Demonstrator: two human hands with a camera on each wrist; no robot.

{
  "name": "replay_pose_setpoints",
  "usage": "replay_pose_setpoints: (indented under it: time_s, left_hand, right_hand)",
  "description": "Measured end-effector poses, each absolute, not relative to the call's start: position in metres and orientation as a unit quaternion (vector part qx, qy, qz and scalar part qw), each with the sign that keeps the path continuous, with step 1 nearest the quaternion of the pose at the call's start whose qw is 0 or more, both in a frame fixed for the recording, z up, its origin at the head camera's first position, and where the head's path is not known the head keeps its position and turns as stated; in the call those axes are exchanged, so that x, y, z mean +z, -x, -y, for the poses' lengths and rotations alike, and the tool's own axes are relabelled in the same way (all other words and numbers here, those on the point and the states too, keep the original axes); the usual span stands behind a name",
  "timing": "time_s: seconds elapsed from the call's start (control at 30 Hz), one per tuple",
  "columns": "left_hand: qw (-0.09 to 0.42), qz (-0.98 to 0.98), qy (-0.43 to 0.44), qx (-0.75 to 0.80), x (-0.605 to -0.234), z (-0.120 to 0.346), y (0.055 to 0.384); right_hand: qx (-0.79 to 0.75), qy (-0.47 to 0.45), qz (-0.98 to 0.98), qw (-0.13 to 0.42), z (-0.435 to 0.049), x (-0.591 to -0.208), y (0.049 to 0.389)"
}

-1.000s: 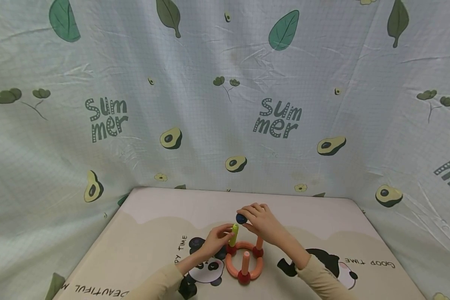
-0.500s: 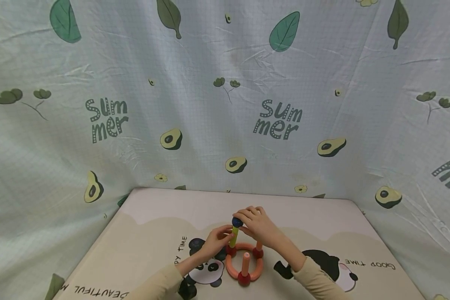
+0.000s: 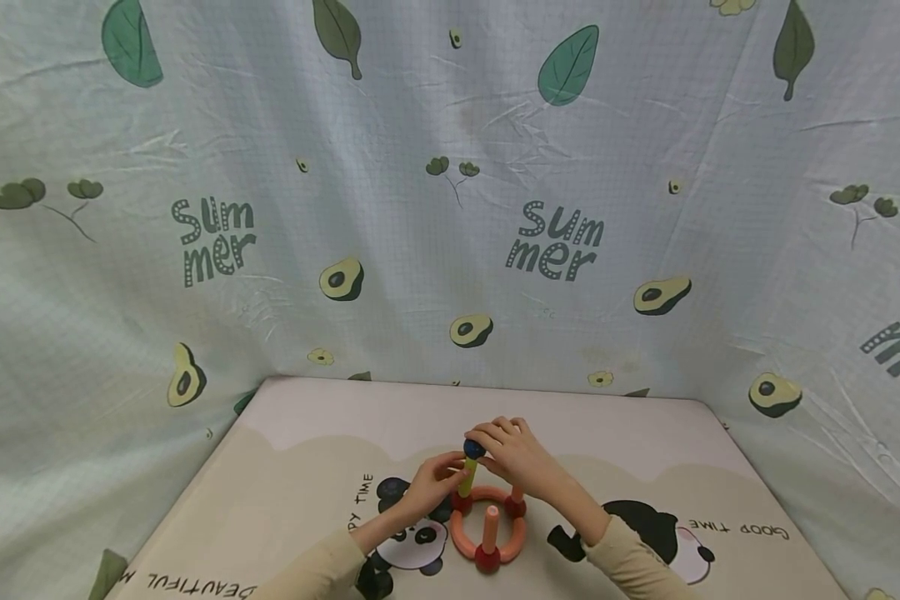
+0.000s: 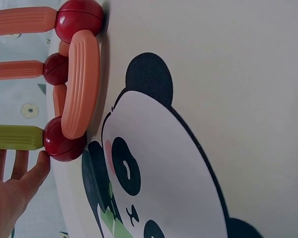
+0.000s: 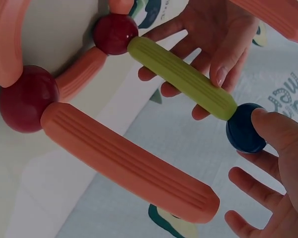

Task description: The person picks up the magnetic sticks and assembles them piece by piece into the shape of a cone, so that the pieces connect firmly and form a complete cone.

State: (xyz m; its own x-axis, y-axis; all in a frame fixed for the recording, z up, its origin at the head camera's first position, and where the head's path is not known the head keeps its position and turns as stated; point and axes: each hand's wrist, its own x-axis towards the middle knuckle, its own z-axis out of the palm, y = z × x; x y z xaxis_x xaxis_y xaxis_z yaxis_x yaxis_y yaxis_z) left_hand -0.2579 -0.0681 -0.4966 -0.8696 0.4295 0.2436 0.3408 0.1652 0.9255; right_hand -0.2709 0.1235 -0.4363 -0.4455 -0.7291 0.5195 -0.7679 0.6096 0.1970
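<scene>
A toy frame of curved orange rods point(image 5: 129, 161) and red balls point(image 5: 29, 99) sits on the table, its rods forming a ring with several uprights. One upright is a yellow-green rod point(image 5: 181, 77), its lower end in a red ball point(image 4: 64, 141). My left hand point(image 3: 429, 487) holds this rod between thumb and fingers. At the rod's top is a blue ball point(image 5: 244, 131), touching the rod's end. My right hand point(image 3: 521, 458) pinches the ball with thumb and forefinger, its other fingers spread. Whether the rod is fully seated in the ball cannot be told.
The pale tabletop point(image 3: 292, 467) carries printed pandas point(image 3: 412, 542) and lettering. Behind it hangs a patterned curtain point(image 3: 390, 217). Two orange uprights stand beside the rod, one point(image 3: 491, 527) in front and one point(image 3: 518, 492) near my right wrist.
My right hand has brought the blue ball left and slightly down, from just above the yellow-green rod onto its top end. My left hand has stayed on the rod.
</scene>
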Motion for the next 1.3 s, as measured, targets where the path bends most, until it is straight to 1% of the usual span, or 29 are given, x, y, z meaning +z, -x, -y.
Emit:
replay_pose_setpoints:
  time_s: [0.37, 0.63, 0.8, 0.93, 1.07, 1.3]
  left_hand:
    - [0.038, -0.764, -0.253, 0.592, -0.495, 0.068, 0.257]
    - [0.039, -0.762, -0.253, 0.595, -0.494, 0.067, 0.256]
    - [0.039, -0.763, -0.254, 0.592, -0.497, 0.068, 0.257]
    - [0.038, -0.765, -0.256, 0.59, -0.496, 0.068, 0.257]
    - [0.035, -0.765, -0.261, 0.588, -0.495, 0.068, 0.257]
    - [0.04, -0.765, -0.258, 0.589, -0.496, 0.068, 0.258]
  right_hand:
    - [0.064, -0.442, 0.846, 0.291, -0.126, -0.436, 0.269]
    - [0.084, -0.407, 0.873, 0.255, -0.138, -0.433, 0.265]
    - [0.116, -0.394, 0.876, 0.252, -0.148, -0.434, 0.264]
    - [0.171, -0.391, 0.871, 0.245, -0.156, -0.436, 0.262]
    - [0.222, -0.383, 0.868, 0.225, -0.164, -0.442, 0.261]
    - [0.303, -0.35, 0.871, 0.166, -0.174, -0.453, 0.258]
